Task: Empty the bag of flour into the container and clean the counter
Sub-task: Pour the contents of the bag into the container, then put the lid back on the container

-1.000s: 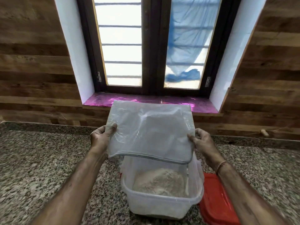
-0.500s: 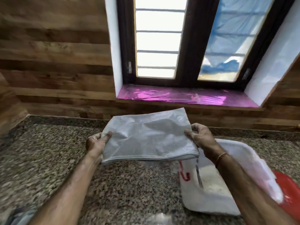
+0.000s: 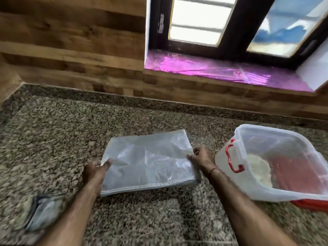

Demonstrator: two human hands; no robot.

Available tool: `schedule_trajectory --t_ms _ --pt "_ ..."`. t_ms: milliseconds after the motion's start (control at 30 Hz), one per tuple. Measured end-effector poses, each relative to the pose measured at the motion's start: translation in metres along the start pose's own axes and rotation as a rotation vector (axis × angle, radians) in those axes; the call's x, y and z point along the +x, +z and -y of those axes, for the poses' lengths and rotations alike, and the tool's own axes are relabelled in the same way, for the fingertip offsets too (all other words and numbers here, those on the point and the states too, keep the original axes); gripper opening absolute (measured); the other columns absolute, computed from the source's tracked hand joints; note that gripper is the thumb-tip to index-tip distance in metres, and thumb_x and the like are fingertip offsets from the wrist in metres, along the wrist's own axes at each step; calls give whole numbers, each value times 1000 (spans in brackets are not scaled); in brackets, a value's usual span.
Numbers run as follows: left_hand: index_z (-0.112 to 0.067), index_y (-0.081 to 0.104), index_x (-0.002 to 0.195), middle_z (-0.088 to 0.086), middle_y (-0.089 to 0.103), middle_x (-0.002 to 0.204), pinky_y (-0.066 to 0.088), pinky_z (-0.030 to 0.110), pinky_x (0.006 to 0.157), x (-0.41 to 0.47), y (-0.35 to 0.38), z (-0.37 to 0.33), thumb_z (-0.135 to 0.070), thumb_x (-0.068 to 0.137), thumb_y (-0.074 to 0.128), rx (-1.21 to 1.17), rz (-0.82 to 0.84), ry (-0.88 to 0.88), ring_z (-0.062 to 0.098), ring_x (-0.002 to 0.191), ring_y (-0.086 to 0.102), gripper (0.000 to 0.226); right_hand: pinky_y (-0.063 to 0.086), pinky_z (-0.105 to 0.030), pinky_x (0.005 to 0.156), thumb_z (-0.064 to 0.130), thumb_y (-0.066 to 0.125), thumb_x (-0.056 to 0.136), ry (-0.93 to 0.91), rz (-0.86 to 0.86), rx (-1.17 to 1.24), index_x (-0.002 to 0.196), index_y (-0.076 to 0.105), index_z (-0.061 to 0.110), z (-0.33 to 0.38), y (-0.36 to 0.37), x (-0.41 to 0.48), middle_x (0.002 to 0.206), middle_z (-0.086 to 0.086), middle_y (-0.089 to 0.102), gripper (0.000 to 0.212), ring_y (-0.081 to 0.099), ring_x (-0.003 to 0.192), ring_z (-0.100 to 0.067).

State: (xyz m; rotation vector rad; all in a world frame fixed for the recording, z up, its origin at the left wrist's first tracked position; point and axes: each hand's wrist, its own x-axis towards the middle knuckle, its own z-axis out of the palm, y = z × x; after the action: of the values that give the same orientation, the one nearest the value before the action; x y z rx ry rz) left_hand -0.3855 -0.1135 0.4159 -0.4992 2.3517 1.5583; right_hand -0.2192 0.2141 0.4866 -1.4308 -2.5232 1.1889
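Note:
The clear plastic flour bag lies flat and looks empty, low over the granite counter; whether it touches the stone I cannot tell. My left hand pinches its left edge and my right hand pinches its right edge. To the right stands the translucent container with a red clip handle; a heap of pale flour sits inside it.
A crumpled grey-blue cloth lies on the counter at the near left. A red lid shows under the container's near right edge. Behind the counter runs a wooden wall with a window sill covered in pink foil.
Both hands carried the bag from above the container to the left and down to counter level. The view swung left, so the container now sits at the right.

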Motion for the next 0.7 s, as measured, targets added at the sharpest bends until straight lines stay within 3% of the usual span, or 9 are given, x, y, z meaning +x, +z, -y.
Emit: schedule_trajectory --t_ms 133,200,300,433,567,700 --pt "1 68 115 23 72 105 50 41 75 -11 -2 9 -33 78 89 178 -17 4 41 95 69 54 52 -31 65 26 79 83 72 27 -96 74 73 13 -27 23 -4 83 -7 77 17 73 82 -27" --pt "-2 70 104 25 74 100 51 40 72 -13 -3 16 -34 76 90 238 -16 4 38 87 69 47 46 -30 59 28 78 84 100 13 -163 77 73 12 -36 33 -7 78 -6 73 19 68 75 -24" --pt "-2 71 99 24 74 96 45 35 68 -17 -4 21 -31 76 90 285 -10 -9 35 83 67 42 50 -36 64 28 82 80 147 -52 -175 72 69 7 -48 48 -10 74 -10 72 26 67 75 -25" --pt "-6 70 92 20 75 90 46 34 64 -16 -3 22 -35 78 88 364 -13 12 31 74 65 36 36 -31 59 32 80 84 179 -94 -188 67 57 13 -56 59 -11 73 -8 64 34 58 71 -25" --pt "-18 63 93 9 68 80 47 33 62 -19 0 23 -43 82 82 459 -39 28 28 69 63 33 48 -33 64 35 77 89 176 -112 -119 86 58 16 -57 66 -14 85 -4 64 27 56 74 -20" --pt "-29 53 100 4 70 94 58 40 68 -16 2 27 -43 80 83 500 -48 97 28 74 67 38 57 -39 78 24 77 89 156 -128 -120 96 58 16 -56 61 -18 93 -1 65 21 63 84 -21"
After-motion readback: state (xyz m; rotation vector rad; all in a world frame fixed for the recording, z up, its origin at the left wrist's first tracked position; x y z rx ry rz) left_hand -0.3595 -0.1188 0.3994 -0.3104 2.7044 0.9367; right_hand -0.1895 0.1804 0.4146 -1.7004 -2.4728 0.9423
